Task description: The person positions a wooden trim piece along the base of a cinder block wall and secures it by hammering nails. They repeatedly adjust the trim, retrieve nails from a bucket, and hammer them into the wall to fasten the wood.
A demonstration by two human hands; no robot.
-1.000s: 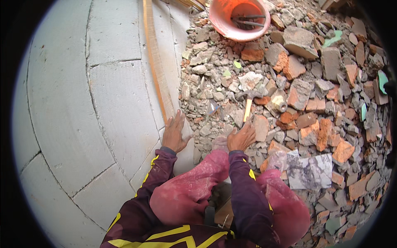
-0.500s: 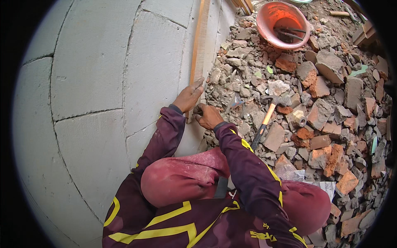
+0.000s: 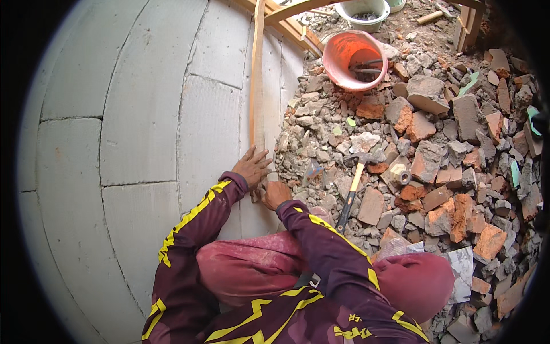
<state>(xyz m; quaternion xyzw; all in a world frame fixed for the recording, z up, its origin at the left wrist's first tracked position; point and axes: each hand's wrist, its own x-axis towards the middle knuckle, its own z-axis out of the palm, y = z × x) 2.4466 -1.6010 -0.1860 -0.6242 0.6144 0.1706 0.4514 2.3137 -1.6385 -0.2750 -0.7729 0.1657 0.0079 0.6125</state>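
Both hands meet at the batten's (image 3: pixel 256 86) foot: left hand (image 3: pixel 251 167) pressed flat on it, right hand (image 3: pixel 275 194) pinching beside; steady pressure keeps it flush against the wall (image 3: pixel 143 114).

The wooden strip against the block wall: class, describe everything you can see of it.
The wooden strip is a long, narrow, thin batten of pale orange-brown timber, looking bare and unpainted. It stands roughly upright, flat against the grey block wall, near the wall's end beside the rubble heap. Its top runs up to the timber framing at the picture's upper edge. The left hand presses its lower part and the right hand is at its foot, which is hidden.
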